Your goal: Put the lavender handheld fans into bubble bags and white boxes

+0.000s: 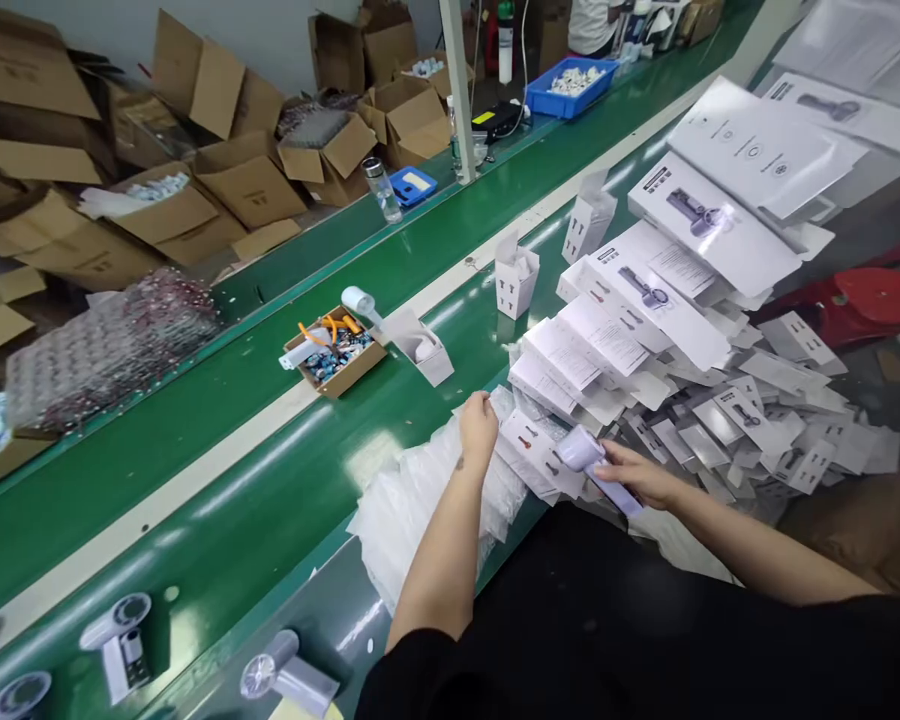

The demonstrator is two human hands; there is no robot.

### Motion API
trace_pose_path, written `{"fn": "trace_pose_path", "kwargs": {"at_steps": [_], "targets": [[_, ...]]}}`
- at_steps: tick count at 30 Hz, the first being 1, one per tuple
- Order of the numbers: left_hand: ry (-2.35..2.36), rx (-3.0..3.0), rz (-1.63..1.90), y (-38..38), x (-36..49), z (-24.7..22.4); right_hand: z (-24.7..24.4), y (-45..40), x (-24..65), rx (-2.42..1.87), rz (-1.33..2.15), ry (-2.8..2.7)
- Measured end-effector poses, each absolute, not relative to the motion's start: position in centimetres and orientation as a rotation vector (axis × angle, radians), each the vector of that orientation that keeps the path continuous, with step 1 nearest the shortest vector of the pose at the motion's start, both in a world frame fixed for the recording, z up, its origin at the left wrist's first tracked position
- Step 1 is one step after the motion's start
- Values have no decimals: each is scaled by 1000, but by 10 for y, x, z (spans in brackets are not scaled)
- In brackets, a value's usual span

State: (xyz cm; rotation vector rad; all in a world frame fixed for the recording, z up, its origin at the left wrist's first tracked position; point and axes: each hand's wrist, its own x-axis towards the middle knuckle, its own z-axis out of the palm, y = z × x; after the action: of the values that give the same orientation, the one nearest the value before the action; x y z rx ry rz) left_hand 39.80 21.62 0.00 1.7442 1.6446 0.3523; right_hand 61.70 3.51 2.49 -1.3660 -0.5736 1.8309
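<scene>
My right hand (641,474) is wrapped round the handle of a lilac handheld fan (611,485), its head pointing up and left. My left hand (479,425) has its fingers pinched together at the top edge of a pile of clear plastic bags (405,510); what it grips is too small to make out. Between the two hands lies a flat white printed box (532,445). Further right, many folded white boxes (630,290) are stacked in overlapping rows.
Open white boxes (515,285) stand on the green belt (270,510), near a carton of small parts and orange pliers (345,365). More fans (289,670) lie lower left. Brown cartons (251,180) and a blue tray (570,95) line the far side; a person (594,25) is beyond.
</scene>
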Motion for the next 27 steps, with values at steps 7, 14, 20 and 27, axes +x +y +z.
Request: {"fn": "trace_pose_path", "kwargs": {"at_steps": [7,14,20,27], "targets": [[1718,1718,-74,271,428,-15,-7,38,611,-1277,1746,-958],[1577,1641,328,268,365,40,-28,55,608,-1258,1699,-1073],[1329,1030,858,245,276,111,-7,85,595,-1227,1718,-773],[1320,968,759,217,226,118,49,135,566,-677,2310,-588]]}}
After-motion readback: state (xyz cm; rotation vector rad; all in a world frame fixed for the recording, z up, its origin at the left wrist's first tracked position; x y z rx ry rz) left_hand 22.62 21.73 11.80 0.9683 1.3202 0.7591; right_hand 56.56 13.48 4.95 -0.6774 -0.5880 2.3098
